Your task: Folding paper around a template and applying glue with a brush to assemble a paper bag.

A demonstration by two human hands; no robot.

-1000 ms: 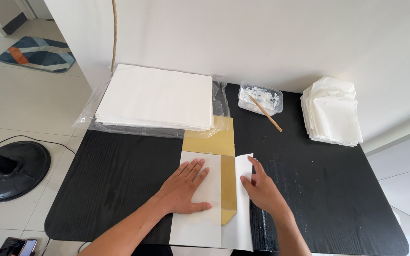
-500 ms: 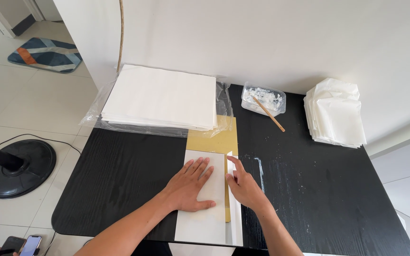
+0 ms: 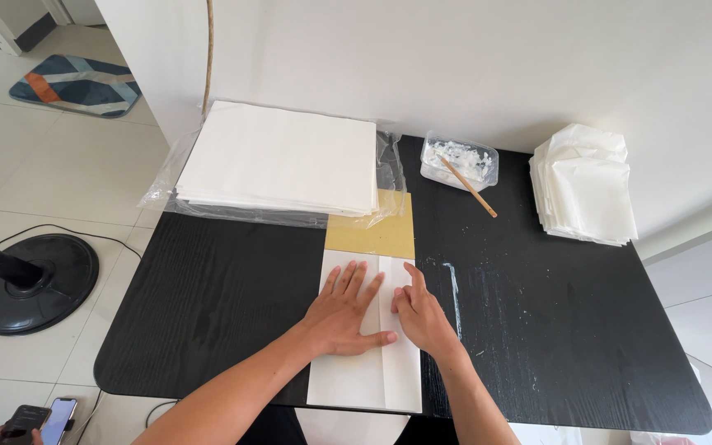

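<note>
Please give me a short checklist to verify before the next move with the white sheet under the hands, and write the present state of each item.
1. Left hand lies flat on the white sheet: ok.
2. Right hand presses on the folded flap: ok.
3. Flap edge lies straight along the sheet: ok, as far as visible.
4. Yellow template sits squarely under the sheet: cannot tell, mostly covered.
5. Paste container with its wooden stick stands apart from the sheet: ok.
6. Black table beside the sheet is clean: not ok, white smears to the right.
</note>
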